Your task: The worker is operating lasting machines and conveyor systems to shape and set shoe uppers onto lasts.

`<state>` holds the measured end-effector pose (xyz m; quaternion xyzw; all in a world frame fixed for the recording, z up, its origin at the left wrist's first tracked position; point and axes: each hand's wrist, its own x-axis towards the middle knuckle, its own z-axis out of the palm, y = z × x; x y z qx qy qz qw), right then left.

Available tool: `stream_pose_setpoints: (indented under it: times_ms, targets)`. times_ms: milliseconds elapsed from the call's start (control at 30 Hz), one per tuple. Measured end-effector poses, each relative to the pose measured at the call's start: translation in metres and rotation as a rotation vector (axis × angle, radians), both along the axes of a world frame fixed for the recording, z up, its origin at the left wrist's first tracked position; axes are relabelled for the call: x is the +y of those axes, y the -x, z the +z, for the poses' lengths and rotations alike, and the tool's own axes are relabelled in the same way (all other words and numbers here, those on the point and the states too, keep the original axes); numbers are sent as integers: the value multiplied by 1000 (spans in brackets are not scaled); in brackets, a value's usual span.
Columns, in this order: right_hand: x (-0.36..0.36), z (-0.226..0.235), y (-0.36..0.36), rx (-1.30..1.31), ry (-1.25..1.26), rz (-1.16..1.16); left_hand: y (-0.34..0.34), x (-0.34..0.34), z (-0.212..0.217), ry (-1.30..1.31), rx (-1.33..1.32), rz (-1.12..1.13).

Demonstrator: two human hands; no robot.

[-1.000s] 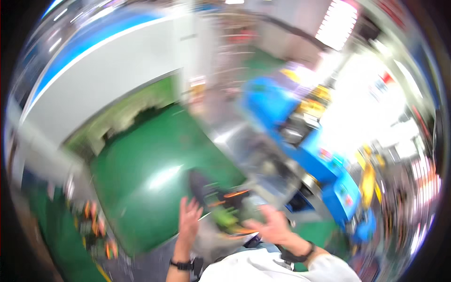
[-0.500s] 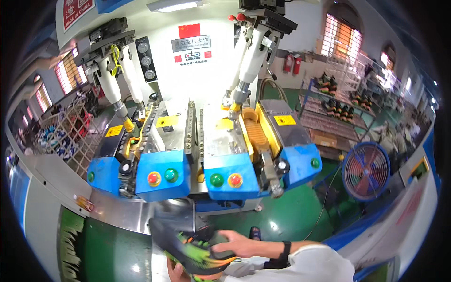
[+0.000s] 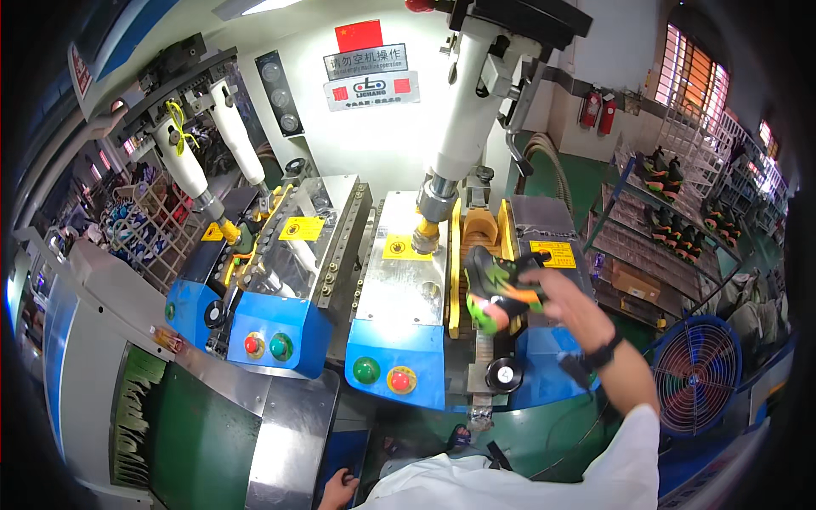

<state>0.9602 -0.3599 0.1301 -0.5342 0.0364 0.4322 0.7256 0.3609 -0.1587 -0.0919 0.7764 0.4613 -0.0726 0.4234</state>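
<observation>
My right hand (image 3: 551, 295) grips a black sports shoe (image 3: 500, 293) with green and orange patches, with its fingers around one side of the upper. The shoe is over the yellow-walled slot (image 3: 457, 270) in the right station of a press machine; whether it touches the bottom is hidden. Behind it in the slot shows an orange ribbed pad (image 3: 480, 227). A white press arm (image 3: 466, 106) with a yellow tip stands left of the slot. Low at the bottom edge, my left hand (image 3: 340, 489) holds nothing, its fingers loosely apart.
Green button (image 3: 366, 370) and red button (image 3: 402, 379) sit on the blue front left of the slot. In the left station, another press arm (image 3: 180, 157) reaches down. A caged fan (image 3: 699, 378) stands at right, before a rack (image 3: 654, 229) of shoes.
The shoe, low in front of me with both hands at it, has been carried up and right by my right hand to the slot. My left hand has let go. The view has shifted.
</observation>
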Motion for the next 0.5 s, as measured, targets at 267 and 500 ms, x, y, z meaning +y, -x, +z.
stream_pose_setpoints:
  times_ms: [267, 500]
  targets:
    - [129, -77, -15, -1275, 859, -189, 51, 20, -112, -156, 131, 97]
    - [123, -52, -31, -1122, 872, -38, 22, 26, -158, 15, 98, 75]
